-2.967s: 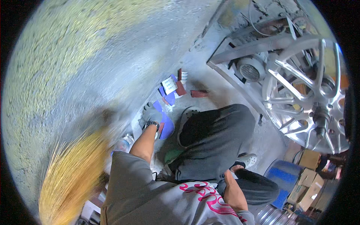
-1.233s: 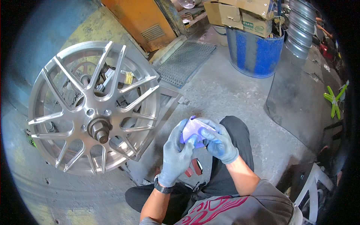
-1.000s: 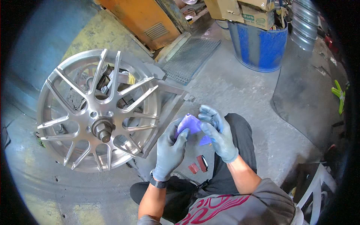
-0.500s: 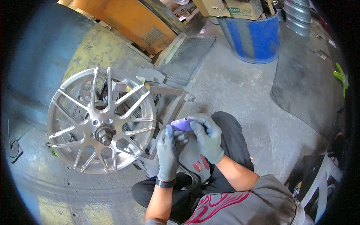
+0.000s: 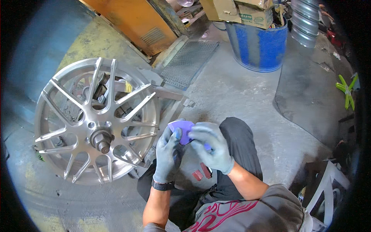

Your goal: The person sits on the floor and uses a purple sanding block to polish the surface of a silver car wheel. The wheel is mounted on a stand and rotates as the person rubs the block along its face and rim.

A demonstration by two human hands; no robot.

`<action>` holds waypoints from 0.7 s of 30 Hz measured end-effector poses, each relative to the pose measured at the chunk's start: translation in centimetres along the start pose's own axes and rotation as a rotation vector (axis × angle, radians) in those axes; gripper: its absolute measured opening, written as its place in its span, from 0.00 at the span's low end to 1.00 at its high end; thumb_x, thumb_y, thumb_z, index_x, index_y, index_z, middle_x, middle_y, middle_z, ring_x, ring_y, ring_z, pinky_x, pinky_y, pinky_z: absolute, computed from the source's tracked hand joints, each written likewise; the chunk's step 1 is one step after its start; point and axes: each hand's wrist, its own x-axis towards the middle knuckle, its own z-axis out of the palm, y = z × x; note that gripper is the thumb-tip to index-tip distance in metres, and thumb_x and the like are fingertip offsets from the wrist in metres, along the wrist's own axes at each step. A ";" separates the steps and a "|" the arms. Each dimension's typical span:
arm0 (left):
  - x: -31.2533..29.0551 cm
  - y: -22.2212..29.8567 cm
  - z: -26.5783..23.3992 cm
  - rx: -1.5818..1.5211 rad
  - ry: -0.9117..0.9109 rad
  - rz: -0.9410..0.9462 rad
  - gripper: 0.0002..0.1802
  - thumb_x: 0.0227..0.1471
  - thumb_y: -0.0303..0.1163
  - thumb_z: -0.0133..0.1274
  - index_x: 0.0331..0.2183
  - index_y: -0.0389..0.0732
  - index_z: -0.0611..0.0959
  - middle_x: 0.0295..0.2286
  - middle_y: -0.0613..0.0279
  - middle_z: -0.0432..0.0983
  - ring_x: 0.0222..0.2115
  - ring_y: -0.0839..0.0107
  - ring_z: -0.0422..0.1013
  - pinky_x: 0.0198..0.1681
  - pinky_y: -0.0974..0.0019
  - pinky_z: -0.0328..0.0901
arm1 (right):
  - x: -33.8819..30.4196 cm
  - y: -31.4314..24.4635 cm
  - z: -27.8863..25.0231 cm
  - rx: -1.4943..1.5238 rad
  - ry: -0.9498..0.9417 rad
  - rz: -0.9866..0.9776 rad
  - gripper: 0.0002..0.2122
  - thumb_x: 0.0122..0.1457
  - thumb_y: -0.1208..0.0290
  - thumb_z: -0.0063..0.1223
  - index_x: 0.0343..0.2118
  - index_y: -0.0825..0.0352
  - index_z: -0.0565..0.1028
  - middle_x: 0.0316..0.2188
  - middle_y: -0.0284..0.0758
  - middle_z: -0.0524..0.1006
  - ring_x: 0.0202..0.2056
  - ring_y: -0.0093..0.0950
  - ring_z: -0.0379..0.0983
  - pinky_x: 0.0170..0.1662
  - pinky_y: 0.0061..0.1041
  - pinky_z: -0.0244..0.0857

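Both my hands wear pale grey gloves and meet in front of my crossed legs. Between thumb and fingers, my left hand (image 5: 167,150) grips a thin purple sanding disc (image 5: 184,127) with a curved edge. My right hand (image 5: 215,150) is on the disc's right side, its fingers bent and slightly blurred; a bit of purple also shows below them. To the left, a silver multi-spoke wheel (image 5: 94,115) sits tilted, with a large nut and threaded shaft (image 5: 102,140) through its hub. Two small dark red strips (image 5: 198,175) lie below my hands.
A metal frame (image 5: 170,94) shows behind the wheel. Farther off are a perforated mat (image 5: 189,62), an orange cabinet (image 5: 131,19) and a blue bin (image 5: 257,48) topped by a cardboard box (image 5: 247,13). A green star-shaped object (image 5: 346,92) and a white frame (image 5: 326,191) are at the right.
The purple disc has turned so more of its flat face shows. My right hand has shifted lower across it. The view has moved slightly, and the wheel looks larger.
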 end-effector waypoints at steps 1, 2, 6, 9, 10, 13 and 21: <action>0.5 -0.3 -0.6 -0.004 -0.059 0.003 0.23 0.71 0.36 0.54 0.60 0.31 0.77 0.52 0.51 0.80 0.52 0.65 0.77 0.59 0.61 0.70 | 0.3 0.0 0.0 0.115 0.050 0.083 0.16 0.59 0.77 0.64 0.51 0.66 0.81 0.53 0.42 0.78 0.57 0.41 0.74 0.60 0.38 0.67; 0.8 -0.6 -1.1 -0.022 -0.067 0.004 0.23 0.71 0.36 0.54 0.60 0.31 0.77 0.52 0.51 0.80 0.52 0.65 0.77 0.59 0.61 0.70 | 0.6 -0.3 0.0 0.143 0.131 0.179 0.15 0.64 0.75 0.63 0.53 0.70 0.79 0.53 0.43 0.78 0.57 0.37 0.74 0.60 0.37 0.67; 1.8 -1.2 -1.5 -0.066 -0.148 0.029 0.21 0.73 0.35 0.52 0.59 0.32 0.78 0.53 0.53 0.80 0.54 0.65 0.76 0.61 0.61 0.67 | 1.5 1.0 0.7 0.473 0.055 0.592 0.15 0.68 0.70 0.64 0.53 0.71 0.79 0.47 0.34 0.80 0.49 0.24 0.75 0.52 0.28 0.71; 2.3 -0.4 -1.1 0.251 -0.192 0.098 0.18 0.74 0.36 0.50 0.56 0.34 0.80 0.50 0.62 0.79 0.51 0.75 0.72 0.58 0.68 0.66 | 2.0 1.0 0.6 0.490 -0.077 0.723 0.13 0.69 0.69 0.63 0.52 0.70 0.79 0.43 0.30 0.80 0.44 0.18 0.74 0.47 0.22 0.71; 2.5 -0.5 -1.0 0.224 -0.214 0.103 0.18 0.74 0.36 0.50 0.56 0.34 0.80 0.50 0.62 0.79 0.51 0.75 0.72 0.58 0.68 0.66 | 2.0 1.0 0.5 0.470 -0.075 0.774 0.12 0.70 0.70 0.63 0.51 0.70 0.79 0.41 0.28 0.79 0.41 0.16 0.73 0.44 0.19 0.70; 3.1 -1.2 -1.0 0.180 -0.169 0.202 0.14 0.74 0.35 0.50 0.50 0.36 0.81 0.45 0.65 0.77 0.47 0.77 0.71 0.53 0.70 0.66 | 2.4 0.9 0.6 0.380 -0.054 0.634 0.09 0.71 0.72 0.60 0.49 0.70 0.79 0.40 0.29 0.79 0.42 0.17 0.73 0.47 0.21 0.70; 3.8 -1.2 -1.3 0.162 -0.012 0.288 0.12 0.72 0.38 0.55 0.44 0.38 0.81 0.38 0.68 0.76 0.40 0.80 0.69 0.45 0.71 0.65 | 3.2 0.3 1.5 0.461 -0.157 0.585 0.17 0.71 0.71 0.58 0.59 0.72 0.74 0.48 0.33 0.79 0.48 0.21 0.75 0.53 0.26 0.71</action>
